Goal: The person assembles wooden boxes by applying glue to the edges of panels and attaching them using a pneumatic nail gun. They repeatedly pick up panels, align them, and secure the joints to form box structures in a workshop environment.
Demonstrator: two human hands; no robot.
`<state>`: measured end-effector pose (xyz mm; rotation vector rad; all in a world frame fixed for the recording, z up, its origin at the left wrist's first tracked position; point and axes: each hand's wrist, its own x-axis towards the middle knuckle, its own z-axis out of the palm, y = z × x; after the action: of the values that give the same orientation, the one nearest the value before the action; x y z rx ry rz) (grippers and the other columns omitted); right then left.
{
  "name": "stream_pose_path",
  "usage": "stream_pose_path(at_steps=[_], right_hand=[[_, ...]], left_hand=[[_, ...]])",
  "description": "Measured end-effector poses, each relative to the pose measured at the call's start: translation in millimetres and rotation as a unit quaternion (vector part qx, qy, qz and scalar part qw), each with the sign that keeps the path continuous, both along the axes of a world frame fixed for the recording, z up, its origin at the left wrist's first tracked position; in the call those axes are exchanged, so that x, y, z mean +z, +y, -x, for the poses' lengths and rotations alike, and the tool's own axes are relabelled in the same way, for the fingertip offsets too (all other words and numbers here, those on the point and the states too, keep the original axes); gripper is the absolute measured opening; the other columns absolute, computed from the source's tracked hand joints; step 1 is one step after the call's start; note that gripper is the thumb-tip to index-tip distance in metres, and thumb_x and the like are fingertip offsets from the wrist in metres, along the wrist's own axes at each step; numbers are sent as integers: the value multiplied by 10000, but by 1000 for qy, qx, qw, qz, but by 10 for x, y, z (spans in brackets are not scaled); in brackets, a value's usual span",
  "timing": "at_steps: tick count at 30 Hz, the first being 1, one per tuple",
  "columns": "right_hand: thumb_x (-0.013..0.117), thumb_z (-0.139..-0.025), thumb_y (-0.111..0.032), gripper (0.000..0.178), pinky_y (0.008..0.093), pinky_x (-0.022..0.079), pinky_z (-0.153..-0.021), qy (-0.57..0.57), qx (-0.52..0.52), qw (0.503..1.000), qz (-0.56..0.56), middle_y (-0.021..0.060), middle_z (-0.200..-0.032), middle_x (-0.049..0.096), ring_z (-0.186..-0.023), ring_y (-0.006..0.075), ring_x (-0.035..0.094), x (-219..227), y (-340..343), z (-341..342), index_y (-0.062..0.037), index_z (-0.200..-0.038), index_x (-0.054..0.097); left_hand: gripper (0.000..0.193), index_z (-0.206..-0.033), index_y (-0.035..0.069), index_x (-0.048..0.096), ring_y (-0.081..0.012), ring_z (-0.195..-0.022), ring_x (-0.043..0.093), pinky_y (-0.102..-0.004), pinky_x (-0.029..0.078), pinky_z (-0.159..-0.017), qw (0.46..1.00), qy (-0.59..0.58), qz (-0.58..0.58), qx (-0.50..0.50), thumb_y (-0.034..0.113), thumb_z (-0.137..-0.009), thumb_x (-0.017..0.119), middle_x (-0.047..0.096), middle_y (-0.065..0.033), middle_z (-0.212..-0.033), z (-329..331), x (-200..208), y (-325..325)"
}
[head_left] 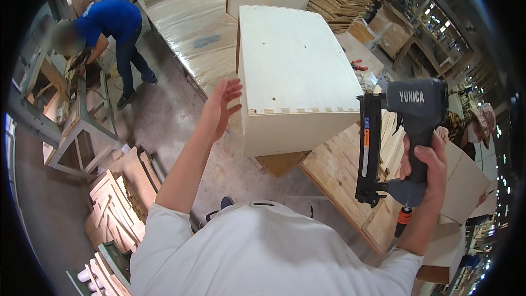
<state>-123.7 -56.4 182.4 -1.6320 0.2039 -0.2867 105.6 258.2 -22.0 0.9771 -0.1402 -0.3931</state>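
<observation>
Beside box [296, 57] edge, left fingers [233, 89]

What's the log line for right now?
right hand: grips dark-grey pistol-grip staple gun | left hand: open beside cream flat-topped wooden box, contact unclear

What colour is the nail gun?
The nail gun is dark grey and black, best seen in the head view.

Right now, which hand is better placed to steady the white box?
Likely the left hand: it looks empty and open, close beside the white box. The right hand grips the dark nail gun.
</observation>
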Motion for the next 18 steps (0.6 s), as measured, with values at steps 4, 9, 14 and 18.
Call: stream_pose_path(at_steps=[4, 9, 14, 18], right_hand=[[591, -750, -69, 392, 332, 497, -411, 24, 43, 999, 17, 174, -865, 548, -472, 206, 557, 255, 349, -169, 81, -1092, 476], [601, -739, -70, 453, 324, 504, -430, 101, 91, 989, 64, 156, -909, 571, -489, 204, 576, 441, 563, -367, 96, -1141, 474], [606, -730, -88, 413, 320, 512, -393, 131, 122, 981, 79, 154, -749, 593, -463, 187, 581, 564, 1023, -686, 112, -1079, 514], [615, -741, -93, 418, 305, 530, -408, 229, 120, 959, 117, 125, -700, 585, -470, 170, 595, 705, 1221, -850, 91, -1102, 512]], left_hand=[[815, -1421, 29, 318, -278, -1364, 284, -416, 258, -1101, 954, -231, -181, 67, 473, -824, 652, 345, -144, -1438, -32, -130, 20], [855, -1439, 30, 272, -324, -1376, 269, -457, 256, -1101, 867, -437, -222, 95, 335, -786, 734, 287, -177, -1480, 431, -293, -248], [879, -1424, 36, 314, -370, -1376, 260, -512, 266, -1085, 887, -402, -147, 173, 333, -737, 773, 271, -202, -1484, 395, -268, -425], [875, -1393, 77, 374, -383, -1391, 241, -537, 255, -1084, 719, -592, -284, 227, 400, -692, 786, 319, -188, -1467, 85, -169, -194]])
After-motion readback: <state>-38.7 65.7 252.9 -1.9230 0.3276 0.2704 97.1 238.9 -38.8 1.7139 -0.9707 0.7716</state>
